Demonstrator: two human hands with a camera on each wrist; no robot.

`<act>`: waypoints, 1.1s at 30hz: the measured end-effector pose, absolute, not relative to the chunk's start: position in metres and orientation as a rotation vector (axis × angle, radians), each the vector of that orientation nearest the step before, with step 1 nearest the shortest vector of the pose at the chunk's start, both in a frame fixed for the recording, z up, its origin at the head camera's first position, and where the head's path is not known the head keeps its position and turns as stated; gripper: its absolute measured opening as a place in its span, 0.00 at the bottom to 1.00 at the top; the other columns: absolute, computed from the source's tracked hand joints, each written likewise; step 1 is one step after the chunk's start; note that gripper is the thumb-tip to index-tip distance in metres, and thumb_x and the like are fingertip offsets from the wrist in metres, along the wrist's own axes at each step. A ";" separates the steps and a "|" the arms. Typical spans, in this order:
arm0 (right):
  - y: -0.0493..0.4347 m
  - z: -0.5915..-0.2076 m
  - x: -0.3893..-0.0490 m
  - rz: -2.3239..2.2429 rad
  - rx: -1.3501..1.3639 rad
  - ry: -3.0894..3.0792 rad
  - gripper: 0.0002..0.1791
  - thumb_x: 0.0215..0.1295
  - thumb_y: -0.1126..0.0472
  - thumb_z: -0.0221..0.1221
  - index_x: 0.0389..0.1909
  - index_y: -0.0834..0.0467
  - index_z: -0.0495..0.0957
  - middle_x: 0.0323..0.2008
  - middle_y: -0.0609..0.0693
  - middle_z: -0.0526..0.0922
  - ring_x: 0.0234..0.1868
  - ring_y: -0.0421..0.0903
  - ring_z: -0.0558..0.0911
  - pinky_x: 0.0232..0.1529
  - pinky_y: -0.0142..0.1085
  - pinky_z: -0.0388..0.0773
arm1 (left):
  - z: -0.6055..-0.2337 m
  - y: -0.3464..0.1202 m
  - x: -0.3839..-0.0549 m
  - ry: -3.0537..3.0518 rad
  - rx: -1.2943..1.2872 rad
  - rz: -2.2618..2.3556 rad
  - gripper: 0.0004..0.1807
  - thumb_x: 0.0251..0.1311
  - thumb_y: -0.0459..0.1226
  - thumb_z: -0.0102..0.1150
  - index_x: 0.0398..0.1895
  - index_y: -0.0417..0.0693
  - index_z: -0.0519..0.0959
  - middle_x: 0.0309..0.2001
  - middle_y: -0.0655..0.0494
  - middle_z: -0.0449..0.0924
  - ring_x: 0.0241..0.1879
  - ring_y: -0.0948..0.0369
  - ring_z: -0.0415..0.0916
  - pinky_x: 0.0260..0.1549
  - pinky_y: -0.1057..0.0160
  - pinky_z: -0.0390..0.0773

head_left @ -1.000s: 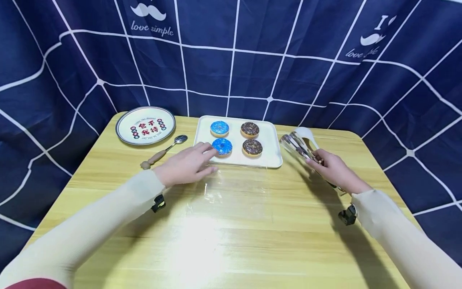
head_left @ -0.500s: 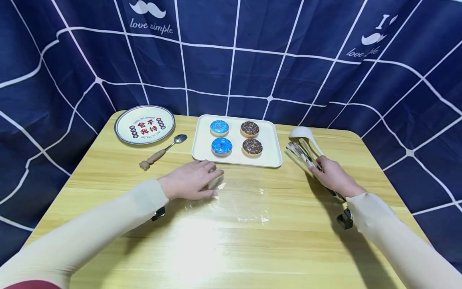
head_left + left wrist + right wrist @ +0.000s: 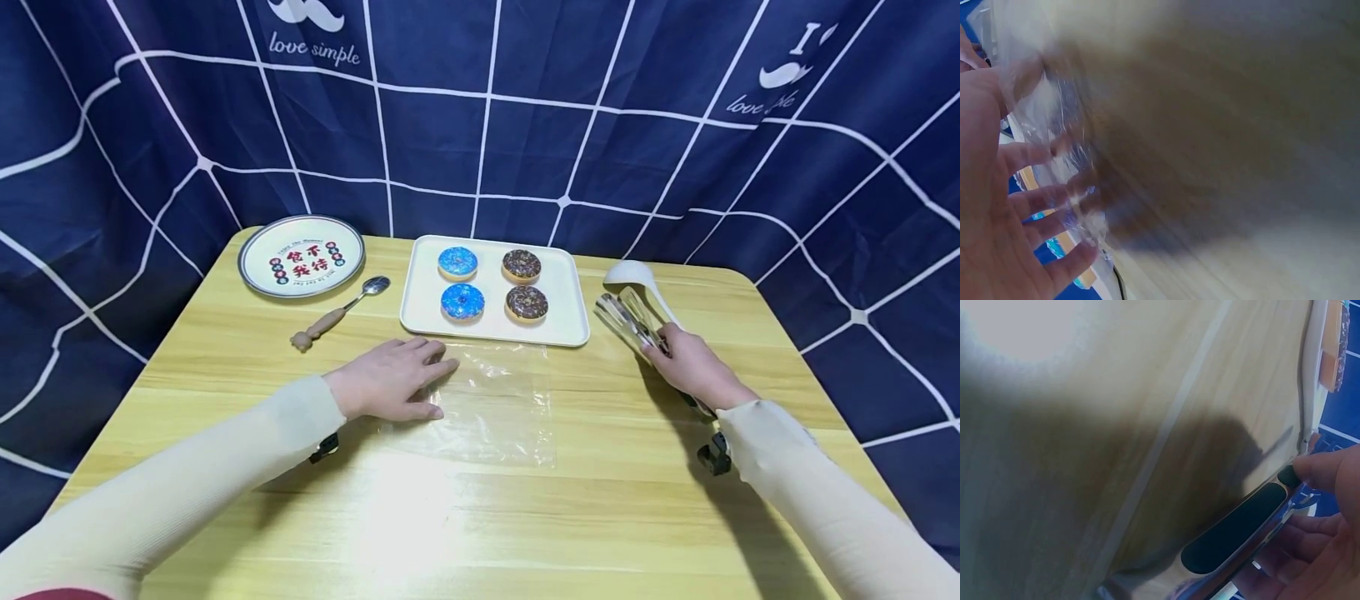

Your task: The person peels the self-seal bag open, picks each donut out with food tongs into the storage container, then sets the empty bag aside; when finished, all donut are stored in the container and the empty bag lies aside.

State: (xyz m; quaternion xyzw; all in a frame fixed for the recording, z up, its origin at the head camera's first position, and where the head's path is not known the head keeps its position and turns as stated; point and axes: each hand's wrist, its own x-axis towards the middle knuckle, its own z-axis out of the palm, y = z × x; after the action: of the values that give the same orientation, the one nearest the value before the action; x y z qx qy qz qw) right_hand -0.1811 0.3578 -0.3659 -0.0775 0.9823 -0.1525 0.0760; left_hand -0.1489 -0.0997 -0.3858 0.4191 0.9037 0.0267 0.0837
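Note:
My left hand (image 3: pixel 393 379) lies with spread fingers at the left edge of a clear plastic bag (image 3: pixel 502 408). In the left wrist view, its fingertips touch the crinkled bag film (image 3: pixel 1063 131). My right hand (image 3: pixel 693 362) grips metal tongs (image 3: pixel 626 321); their dark green grip inset (image 3: pixel 1238 528) shows in the right wrist view, thumb at its upper end. Right behind the tongs rests a white ladle (image 3: pixel 632 272), its handle running toward that hand. On a white tray (image 3: pixel 566 312) sit two blue donuts (image 3: pixel 462 302) and two chocolate donuts (image 3: pixel 526 303).
At the back left stands a round plate (image 3: pixel 345 279) with red lettering. Between it and the left hand lies a spoon (image 3: pixel 326 321) with a brown handle. A navy curtain (image 3: pixel 525 150) rises along the table's back and sides.
My left hand has drawn back from the tray's front edge to the bag, which now lies flatter. My right hand lowered the tongs slightly, moving them right and away from the tray.

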 end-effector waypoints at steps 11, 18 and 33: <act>0.357 -0.371 -0.179 -0.465 -0.229 2.960 0.18 0.80 0.53 0.54 0.39 0.66 0.70 0.24 0.51 0.69 0.24 0.47 0.71 0.26 0.38 0.66 | -0.391 -0.105 -0.138 2.627 1.128 0.115 0.43 0.77 0.60 0.46 0.85 0.49 0.52 0.85 0.38 0.45 0.84 0.39 0.47 0.80 0.37 0.55; 0.355 -0.374 -0.176 -0.489 -0.232 2.976 0.18 0.79 0.52 0.56 0.40 0.66 0.72 0.24 0.51 0.70 0.24 0.47 0.70 0.26 0.38 0.66 | -0.398 -0.109 -0.131 2.648 1.117 0.126 0.41 0.79 0.59 0.41 0.85 0.50 0.49 0.85 0.39 0.42 0.85 0.40 0.44 0.82 0.37 0.51; 0.356 -0.371 -0.177 -0.516 -0.219 2.973 0.18 0.76 0.53 0.59 0.41 0.67 0.73 0.24 0.51 0.73 0.23 0.46 0.71 0.25 0.37 0.67 | -0.399 -0.109 -0.133 2.623 1.105 0.129 0.41 0.79 0.59 0.39 0.86 0.49 0.48 0.86 0.39 0.39 0.85 0.42 0.41 0.82 0.38 0.49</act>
State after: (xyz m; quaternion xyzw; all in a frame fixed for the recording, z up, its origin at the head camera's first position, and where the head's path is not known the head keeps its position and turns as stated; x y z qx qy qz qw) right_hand -0.1773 0.3562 -0.3710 -0.0721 0.9811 -0.1702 0.0579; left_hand -0.1327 -0.1094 -0.3988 0.3837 0.9108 0.0447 0.1456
